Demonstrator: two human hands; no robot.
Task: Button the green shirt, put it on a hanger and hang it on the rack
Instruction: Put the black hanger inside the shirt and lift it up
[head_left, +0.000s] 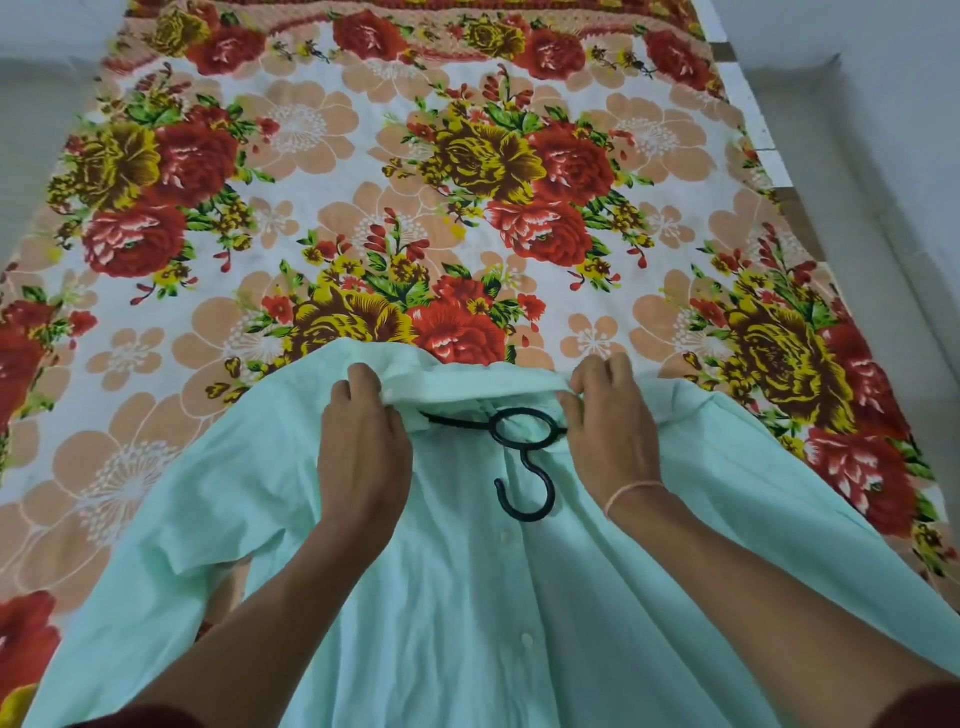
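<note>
Black hanger mostly hidden under green shirt; hands pinch collar: left hand, right hand.

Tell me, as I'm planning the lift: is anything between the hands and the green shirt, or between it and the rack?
Nothing visible: the left hand and right hand both grip the green shirt at its collar, with the hanger tucked inside. The rack is out of view, so that path can't be judged.
</note>
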